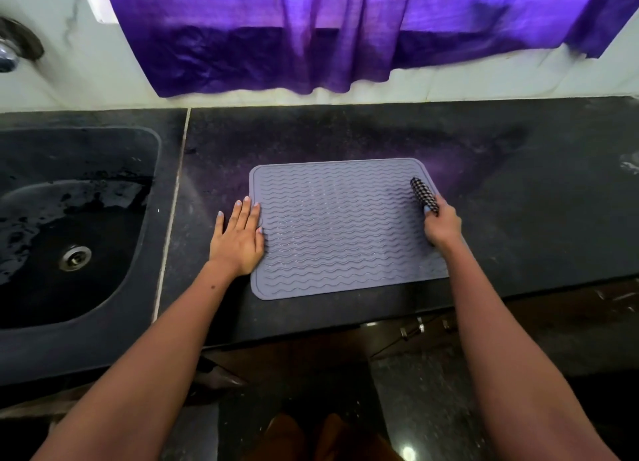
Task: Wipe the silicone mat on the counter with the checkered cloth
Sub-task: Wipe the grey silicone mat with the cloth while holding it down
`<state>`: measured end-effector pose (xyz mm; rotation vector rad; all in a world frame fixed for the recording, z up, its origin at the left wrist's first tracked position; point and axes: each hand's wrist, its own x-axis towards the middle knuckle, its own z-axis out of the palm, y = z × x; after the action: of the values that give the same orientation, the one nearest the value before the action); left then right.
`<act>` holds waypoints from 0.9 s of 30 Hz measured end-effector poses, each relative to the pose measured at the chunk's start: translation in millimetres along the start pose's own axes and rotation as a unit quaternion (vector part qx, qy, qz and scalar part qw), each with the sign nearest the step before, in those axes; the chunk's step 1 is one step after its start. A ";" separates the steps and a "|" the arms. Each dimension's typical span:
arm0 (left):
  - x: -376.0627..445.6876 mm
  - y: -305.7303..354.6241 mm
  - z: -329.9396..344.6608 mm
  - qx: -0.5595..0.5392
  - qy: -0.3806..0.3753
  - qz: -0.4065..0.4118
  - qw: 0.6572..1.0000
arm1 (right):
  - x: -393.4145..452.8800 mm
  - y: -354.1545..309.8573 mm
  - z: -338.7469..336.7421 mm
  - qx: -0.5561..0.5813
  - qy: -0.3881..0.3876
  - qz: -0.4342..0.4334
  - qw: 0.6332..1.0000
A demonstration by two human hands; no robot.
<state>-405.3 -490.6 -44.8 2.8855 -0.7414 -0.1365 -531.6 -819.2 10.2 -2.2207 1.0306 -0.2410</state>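
A grey silicone mat with wavy ridges lies flat on the black counter, near its front edge. My left hand rests flat with straight fingers on the mat's left edge, half on the counter. My right hand grips the black-and-white checkered cloth, bunched into a roll that sticks out of my fist. The cloth is over the mat's right side, near the far right corner.
A dark sink with a metal drain is set into the counter at the left. A tap juts from the white wall at the far left. A purple curtain hangs behind the counter.
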 end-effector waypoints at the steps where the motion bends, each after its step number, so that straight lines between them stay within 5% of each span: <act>1: -1.8 1.1 0.2 -0.004 0.000 -0.003 1.000 | -2.4 0.9 -2.9 -0.014 0.022 0.000 1.000; 4: -6.5 2.5 1.3 -0.004 0.001 -0.013 1.000 | -13.5 11.3 0.3 -0.102 0.079 -0.062 0.990; 9: -10.9 1.0 4.2 0.003 0.011 -0.010 1.000 | -26.2 36.9 19.1 -0.209 0.033 -0.113 0.971; 18: -10.9 -1.8 5.9 -0.003 0.021 -0.010 1.000 | -8.1 36.8 6.9 -0.074 -0.030 -0.088 0.993; 23: -16.8 1.0 2.3 -0.037 0.034 -0.017 0.999 | 4.1 23.6 -17.7 0.113 0.059 0.052 0.990; 27: -18.5 1.0 2.2 -0.069 0.071 -0.036 0.994 | -34.5 21.8 -6.6 -0.015 0.058 -0.003 0.998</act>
<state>-422.1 -482.8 -45.8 2.7567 -0.5800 0.0093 -570.8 -807.3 4.8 -2.2587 1.0947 -0.3631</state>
